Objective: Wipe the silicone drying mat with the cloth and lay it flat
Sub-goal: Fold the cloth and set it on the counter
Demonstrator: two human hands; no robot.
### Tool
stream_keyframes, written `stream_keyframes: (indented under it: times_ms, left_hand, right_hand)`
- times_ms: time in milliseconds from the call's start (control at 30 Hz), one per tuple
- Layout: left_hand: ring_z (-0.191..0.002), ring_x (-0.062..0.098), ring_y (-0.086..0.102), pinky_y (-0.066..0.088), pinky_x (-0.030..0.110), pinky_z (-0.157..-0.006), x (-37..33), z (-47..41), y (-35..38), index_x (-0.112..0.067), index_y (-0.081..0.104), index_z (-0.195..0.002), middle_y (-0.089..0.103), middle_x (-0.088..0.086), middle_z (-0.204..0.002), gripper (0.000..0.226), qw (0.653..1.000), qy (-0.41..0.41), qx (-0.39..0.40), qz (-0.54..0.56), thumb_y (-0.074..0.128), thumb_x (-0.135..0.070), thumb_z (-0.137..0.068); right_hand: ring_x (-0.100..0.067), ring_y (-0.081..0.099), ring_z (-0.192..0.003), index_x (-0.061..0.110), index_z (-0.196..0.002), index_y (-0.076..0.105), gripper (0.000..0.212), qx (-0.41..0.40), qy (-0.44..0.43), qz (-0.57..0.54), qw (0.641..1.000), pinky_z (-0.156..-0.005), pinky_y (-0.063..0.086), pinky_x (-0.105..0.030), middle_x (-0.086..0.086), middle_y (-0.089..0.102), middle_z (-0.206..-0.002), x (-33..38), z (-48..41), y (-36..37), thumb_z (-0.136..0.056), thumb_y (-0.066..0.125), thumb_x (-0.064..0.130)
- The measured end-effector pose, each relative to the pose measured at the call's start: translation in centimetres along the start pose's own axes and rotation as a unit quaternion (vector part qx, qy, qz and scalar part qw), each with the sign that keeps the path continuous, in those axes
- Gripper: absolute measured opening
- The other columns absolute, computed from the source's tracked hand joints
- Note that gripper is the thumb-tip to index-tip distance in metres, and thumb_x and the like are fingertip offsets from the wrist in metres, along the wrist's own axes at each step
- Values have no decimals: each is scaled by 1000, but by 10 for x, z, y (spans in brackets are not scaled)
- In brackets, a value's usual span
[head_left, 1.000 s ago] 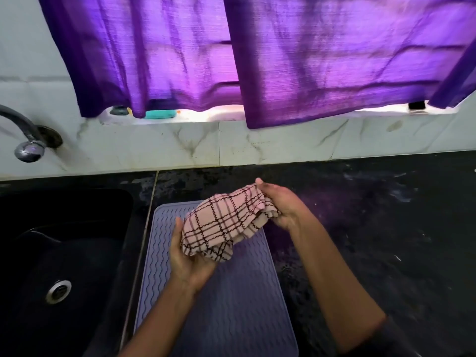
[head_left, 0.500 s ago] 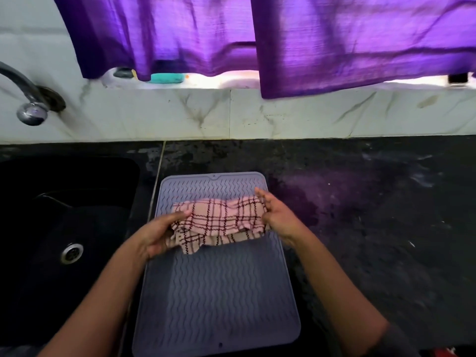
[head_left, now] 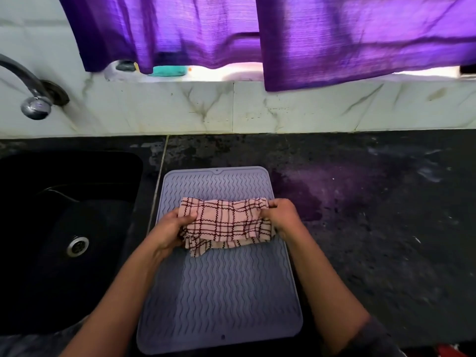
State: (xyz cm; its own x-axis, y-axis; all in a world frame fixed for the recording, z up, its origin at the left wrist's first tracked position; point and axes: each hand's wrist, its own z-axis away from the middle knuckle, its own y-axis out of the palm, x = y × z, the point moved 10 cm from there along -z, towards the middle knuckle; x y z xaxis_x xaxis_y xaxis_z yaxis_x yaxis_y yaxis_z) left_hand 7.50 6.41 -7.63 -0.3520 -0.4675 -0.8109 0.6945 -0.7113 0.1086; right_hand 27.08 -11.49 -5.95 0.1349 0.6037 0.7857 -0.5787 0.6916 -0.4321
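Two hands on one cloth (head_left: 226, 222): our left hand (head_left: 168, 231) has its fingers closed on the cloth's left end, our right hand (head_left: 282, 215) grips the right end. Cloth: pink check, folded, lying across the upper half of the mat (head_left: 219, 292). Mat: grey, ribbed, flat on the dark worktop (head_left: 373, 228), centre frame. Sink (head_left: 64, 228): left of mat. Tap (head_left: 33, 99): upper left.

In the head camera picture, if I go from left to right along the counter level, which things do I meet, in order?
Sink drain → left hand → checked cloth on the drying mat → right hand → bare dark countertop.
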Motion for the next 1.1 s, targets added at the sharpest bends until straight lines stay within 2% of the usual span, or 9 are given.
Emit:
stream_keyframes:
  times_ms: [100, 200, 367, 500, 667, 733, 800, 967, 1100]
  left_hand:
    - [-91, 27, 66, 59, 35, -67, -2, 9, 11, -1, 54, -124, 67, 18, -108, 42, 993, 11, 62, 96, 59, -4, -82]
    - [-99, 28, 64, 59, 35, -71, -9, 13, 27, -3, 54, -123, 65, 19, -115, 49, 985, 21, 79, 154, 58, 6, -75]
    - [-85, 17, 62, 46, 29, -76, 0, 13, 56, -14, 62, -98, 65, 5, -95, 12, 964, 30, 22, 263, 53, -18, -90]
    - [-89, 20, 60, 50, 33, -76, -6, 23, 124, -13, 58, -103, 62, 9, -100, 44, 927, 33, 130, 351, 32, -48, -97]
    - [-110, 18, 62, 50, 40, -93, 20, 10, 153, -36, 71, -104, 63, 8, -125, 56, 923, -11, 186, 336, 65, -74, -63]
    - [-91, 20, 71, 59, 36, -71, 12, 13, 154, -24, 78, -92, 73, 8, -102, 52, 905, 4, 177, 388, 59, -66, -67]
    - [-105, 34, 66, 57, 48, -79, -5, 27, 175, -7, 68, -114, 66, 20, -117, 86, 891, -1, 217, 399, 40, -75, -70]
    - [-122, 42, 52, 50, 56, -90, -23, 36, 203, 0, 55, -128, 50, 27, -135, 106, 882, -15, 297, 365, 61, -78, -57]
    - [-114, 38, 59, 47, 53, -94, -42, 21, 258, 0, 64, -118, 58, 25, -127, 95, 902, -46, 319, 287, 38, -80, -74]
  right_hand:
    - [-20, 64, -86, 9, -99, 61, 12, 12, -42, -112, 993, -77, 54, -36, -11, 68, -101, 26, 8, -11, -87, 61, 9]
    - [-18, 59, -93, 18, -109, 48, 16, -29, -150, -13, 988, -81, 49, -38, -4, 63, -105, 69, 28, -32, -96, 47, 27]
    - [-23, 61, -80, 13, -111, 52, 19, -121, -428, 149, 883, -69, 52, -42, -6, 63, -96, 169, 108, -40, -95, 46, 22]
    - [-27, 61, -75, 12, -115, 53, 25, -23, -512, 299, 805, -65, 53, -47, -8, 61, -100, 180, 157, 12, -95, 47, 24]
    - [-25, 57, -93, 15, -111, 54, 22, 21, -448, 263, 854, -76, 45, -37, -6, 62, -103, 158, 176, 15, -91, 54, 23]
    - [-22, 58, -95, 18, -109, 55, 20, -32, -346, 223, 911, -79, 45, -34, -4, 63, -103, 144, 142, -19, -91, 53, 26]
    - [-20, 57, -98, 21, -110, 56, 22, -83, -257, 268, 925, -81, 43, -31, -1, 60, -105, 127, 105, -55, -91, 53, 31]
    - [-13, 61, -90, 20, -99, 52, 23, 107, -38, 15, 993, -78, 53, -33, 0, 63, -99, 36, 53, -69, -84, 67, 29]
    - [-21, 63, -93, 18, -92, 53, 26, -49, -45, -11, 998, -84, 52, -40, -5, 67, -99, 21, 19, -122, -78, 74, 24]
